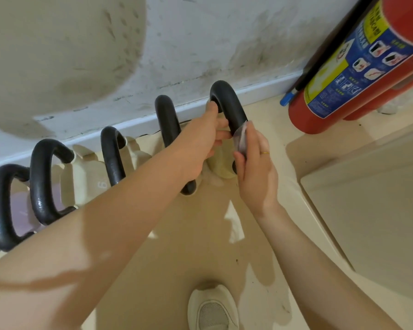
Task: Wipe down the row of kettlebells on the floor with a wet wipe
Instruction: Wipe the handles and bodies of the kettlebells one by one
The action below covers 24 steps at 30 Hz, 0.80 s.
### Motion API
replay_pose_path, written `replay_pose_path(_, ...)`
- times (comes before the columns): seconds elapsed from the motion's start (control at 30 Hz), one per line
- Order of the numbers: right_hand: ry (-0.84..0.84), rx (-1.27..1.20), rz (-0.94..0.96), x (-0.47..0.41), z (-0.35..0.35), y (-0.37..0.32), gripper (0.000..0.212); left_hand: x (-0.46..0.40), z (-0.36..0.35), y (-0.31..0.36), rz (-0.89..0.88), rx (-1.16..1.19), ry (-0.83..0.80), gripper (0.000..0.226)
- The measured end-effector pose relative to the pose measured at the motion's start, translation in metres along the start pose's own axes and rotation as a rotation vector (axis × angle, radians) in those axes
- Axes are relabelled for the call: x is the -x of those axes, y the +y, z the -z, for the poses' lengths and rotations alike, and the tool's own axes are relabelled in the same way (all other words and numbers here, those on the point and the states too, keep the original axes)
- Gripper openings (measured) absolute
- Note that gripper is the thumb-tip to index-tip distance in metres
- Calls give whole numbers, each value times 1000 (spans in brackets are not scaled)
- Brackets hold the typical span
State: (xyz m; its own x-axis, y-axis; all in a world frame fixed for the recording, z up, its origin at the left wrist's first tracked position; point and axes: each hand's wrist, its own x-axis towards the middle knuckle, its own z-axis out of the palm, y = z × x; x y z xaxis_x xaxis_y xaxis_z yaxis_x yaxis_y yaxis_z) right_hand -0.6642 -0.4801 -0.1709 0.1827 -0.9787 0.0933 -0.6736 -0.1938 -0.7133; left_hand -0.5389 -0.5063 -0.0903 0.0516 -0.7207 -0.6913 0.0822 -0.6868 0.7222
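Along the wall's baseboard you have a row of kettlebells standing on the beige floor, five black handles showing, the line running from the left edge of the floor toward the far right. Each stands upright with its handle arching upward; the loops lie roughly across the row, from the baseboard side toward you. A red fire extinguisher leans at the far right corner, just beside the last bell.

The rightmost kettlebell, pale yellow-bodied, is the one you are working on. Its handle rises tallest in view, its far leg by the baseboard and its near leg coming down toward your hands.

Your left hand reaches across the next handle and grips the inner side of that arch, fingers curled round it. Your right hand holds the wet wipe pinched against the near leg of the handle, thumb and fingers wrapped about it.

Your white shoe rests at the floor's near edge.
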Motion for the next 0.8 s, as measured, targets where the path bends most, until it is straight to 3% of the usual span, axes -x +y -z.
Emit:
replay_pose_path(0.1,2,155,-10,4,-5,6,44,-3,0,0,-8,5,11,59)
replay_pose_path(0.23,215,466,110,6,-12,4,56,-4,-2,-1,-14,7,22,57)
replay_pose_path(0.33,212,-96,-215,12,-17,-5,53,-3,-3,-4,-6,3,17,53)
replay_pose_path(0.43,142,-508,-438,11,-8,-5,18,-1,-5,-2,3,11,20,52)
replay_pose_path(0.53,-128,-617,-488,-7,15,3,24,-1,-7,-1,3,10,30,52)
replay_pose_path(0.6,-228,-643,-404,-12,22,1,25,-3,-8,-1,1,5,34,54)
replay_pose_path(0.7,-108,-369,-238,3,11,-5,54,-3,-6,-2,-4,-12,34,57)
replay_pose_path(0.8,69,319,100,18,-2,2,50,-5,-2,-1,-13,-19,19,57)
